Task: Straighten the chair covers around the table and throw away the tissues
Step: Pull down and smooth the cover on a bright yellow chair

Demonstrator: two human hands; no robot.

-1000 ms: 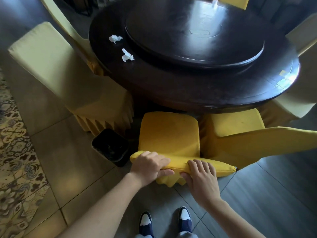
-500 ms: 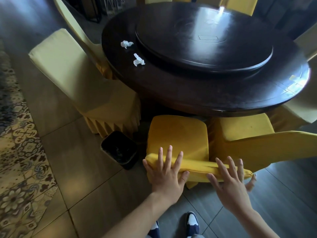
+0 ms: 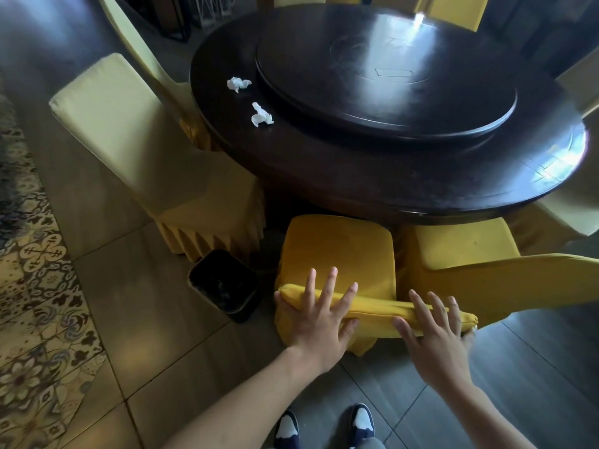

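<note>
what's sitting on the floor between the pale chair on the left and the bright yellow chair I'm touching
A black bin stands on the floor there, between the pale chair and the yellow chair under both hands, as the head view shows.

A second ago both hands gripped the top edge of the yellow chair cover (image 3: 337, 254), fingers curled round it. Now the left hand (image 3: 319, 319) lies flat with fingers spread over that edge, and the right hand (image 3: 432, 332) is likewise opened out, its fingers straight across the edge nearer the right corner.
</note>
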